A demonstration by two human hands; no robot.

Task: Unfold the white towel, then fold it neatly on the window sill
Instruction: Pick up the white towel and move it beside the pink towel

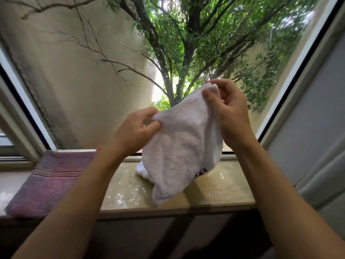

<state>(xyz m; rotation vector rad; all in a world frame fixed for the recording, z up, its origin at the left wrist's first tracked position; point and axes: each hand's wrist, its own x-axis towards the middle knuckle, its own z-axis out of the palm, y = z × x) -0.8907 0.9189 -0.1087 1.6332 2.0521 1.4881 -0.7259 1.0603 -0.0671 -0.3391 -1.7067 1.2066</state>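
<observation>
Polished beige stone window sill is running below a large glass window, catching flecks of light. White fluffy terry towel is hanging in the air above the sill, held up between both hands, its top edge slanting upward to the right; its lower folds are drooping down onto the stone, and a small dark-patterned patch is showing near its lower right edge. Left hand is pinching the towel's upper left corner, thumb and fingers curled onto the cloth. Right hand is gripping the higher upper right corner, fingers curled over the top edge and thumb pressing on the front. Folded mauve-pink woven towel with stitched stripes is lying flat on the sill to the left, well apart from the white one. Green leafy tree with a dark trunk is standing outside beyond the glass, beside a pale plastered wall. Grey curtain is hanging at the right.
</observation>
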